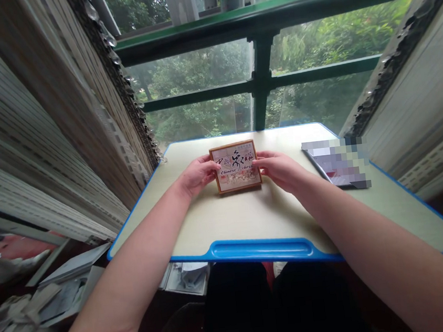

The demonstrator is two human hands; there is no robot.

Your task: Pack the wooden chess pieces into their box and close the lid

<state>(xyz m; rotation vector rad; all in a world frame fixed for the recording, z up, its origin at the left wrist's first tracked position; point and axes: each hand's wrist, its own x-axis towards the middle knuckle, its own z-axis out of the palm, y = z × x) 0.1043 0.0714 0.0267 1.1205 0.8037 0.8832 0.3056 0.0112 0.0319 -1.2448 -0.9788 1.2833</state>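
Observation:
A Chinese chess box (238,175) with a brown edge and a printed cover is held over the middle of the table, its cover tilted up toward me. My left hand (201,174) grips its left side, with the thumb on the front. On the opposite side my right hand (275,168) holds the box in the same way, thumb on the cover and fingers partly hidden behind it. Whether the box's lower edge touches the tabletop I cannot tell.
The pale table (227,221) has a blue rim with a shallow pen groove (262,248) at the front. A dark-edged flat device (336,167), partly blurred out, lies at the right. Curtains (56,99) hang on both sides, and a green-framed window (262,77) stands behind.

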